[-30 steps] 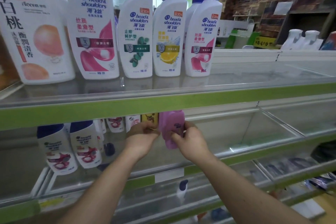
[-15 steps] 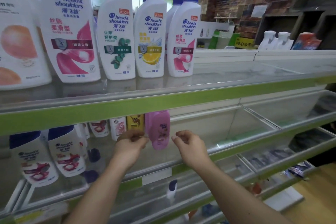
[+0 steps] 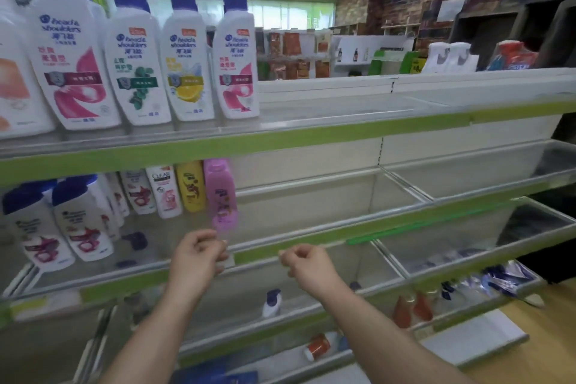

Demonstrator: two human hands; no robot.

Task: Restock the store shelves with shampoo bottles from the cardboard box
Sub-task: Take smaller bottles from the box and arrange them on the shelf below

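- The pink plastic shampoo bottle [image 3: 220, 195] stands upright on the glass middle shelf [image 3: 311, 237], centre-left of the frame, beside a yellow bottle [image 3: 190, 185].
- Left hand [image 3: 194, 262], just below it: loosely curled grip, holding nothing.
- Right hand [image 3: 307, 265], lower centre: likewise curled and empty.

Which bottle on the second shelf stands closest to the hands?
The pink bottle, rightmost in that row beside the yellow bottle, just above the left hand; the others stand farther left.

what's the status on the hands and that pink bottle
Both hands empty: left hand and right hand loosely curled, clear of shelf. Pink bottle stands on second shelf, beside yellow bottle. Nothing in the way; shelf bare to its right.
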